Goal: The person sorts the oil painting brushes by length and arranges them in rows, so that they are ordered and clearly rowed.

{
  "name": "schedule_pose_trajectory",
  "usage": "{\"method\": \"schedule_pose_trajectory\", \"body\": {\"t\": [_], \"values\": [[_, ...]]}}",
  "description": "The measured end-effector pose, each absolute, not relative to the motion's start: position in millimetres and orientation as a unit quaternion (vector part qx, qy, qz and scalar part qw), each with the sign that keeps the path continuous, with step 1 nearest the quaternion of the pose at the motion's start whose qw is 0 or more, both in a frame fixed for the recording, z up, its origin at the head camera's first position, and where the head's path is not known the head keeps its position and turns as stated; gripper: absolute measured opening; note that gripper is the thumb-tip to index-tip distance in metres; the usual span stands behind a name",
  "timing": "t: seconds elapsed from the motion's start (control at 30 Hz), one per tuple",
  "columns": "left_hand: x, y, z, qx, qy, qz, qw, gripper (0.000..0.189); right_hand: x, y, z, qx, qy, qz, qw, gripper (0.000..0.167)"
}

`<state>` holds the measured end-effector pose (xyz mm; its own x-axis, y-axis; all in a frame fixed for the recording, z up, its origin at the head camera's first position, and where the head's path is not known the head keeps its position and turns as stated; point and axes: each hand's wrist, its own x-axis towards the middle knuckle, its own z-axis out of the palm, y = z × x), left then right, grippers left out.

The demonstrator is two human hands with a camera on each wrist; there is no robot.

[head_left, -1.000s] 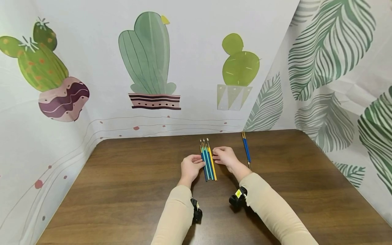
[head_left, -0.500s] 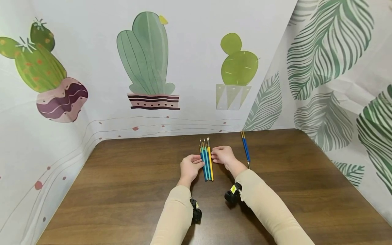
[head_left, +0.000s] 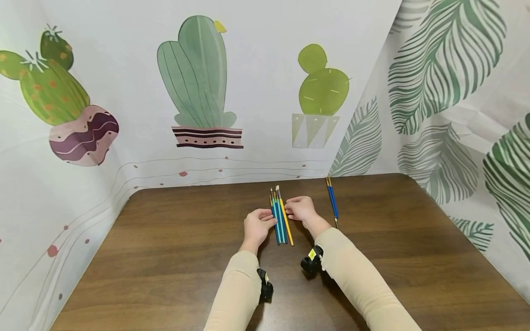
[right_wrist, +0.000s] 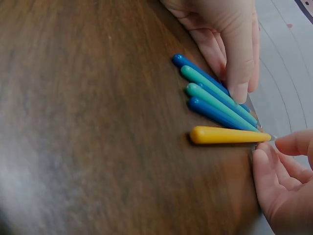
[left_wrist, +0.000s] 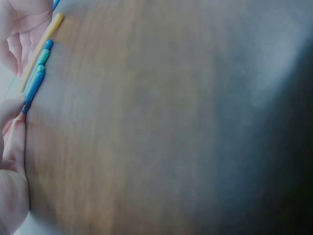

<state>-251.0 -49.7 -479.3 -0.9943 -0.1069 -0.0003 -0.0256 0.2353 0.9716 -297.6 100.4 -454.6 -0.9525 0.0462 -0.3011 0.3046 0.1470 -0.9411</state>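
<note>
Several blue and teal paintbrushes (head_left: 279,225) lie side by side on the table, bristles toward the back. At their left side, my left hand (head_left: 257,227) holds the group's edge, its thumb (right_wrist: 239,90) over the outer blue brush. A yellow paintbrush (head_left: 286,223) lies along the group's right side, tilted, its handle end (right_wrist: 205,134) swung away from the others. My right hand (head_left: 301,210) is on the right of that brush, with loosely bent fingertips (right_wrist: 264,154) against or very near its upper part. The left wrist view cuts off most of both hands.
Two blue paintbrushes (head_left: 333,200) lie to the right, near the back edge, with another brush tip (head_left: 336,223) partly hidden by the right forearm. A brown wooden table (head_left: 178,257) meets a printed cactus backdrop (head_left: 265,92) behind.
My right hand has shifted slightly left. The yellow brush first moved left against the others, then turned: its bristle end went left and its handle end right. The left hand stays put.
</note>
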Motion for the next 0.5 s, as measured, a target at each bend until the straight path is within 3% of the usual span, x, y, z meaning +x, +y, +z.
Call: {"method": "schedule_pose_trajectory", "body": {"t": [0.5], "values": [[-252.4, -49.4, -480.5, 0.042, -0.782, -0.621, 0.030, 0.027, -294.7, 91.4, -455.6, 0.098, 0.837, -0.536, 0.046, 0.026]]}}
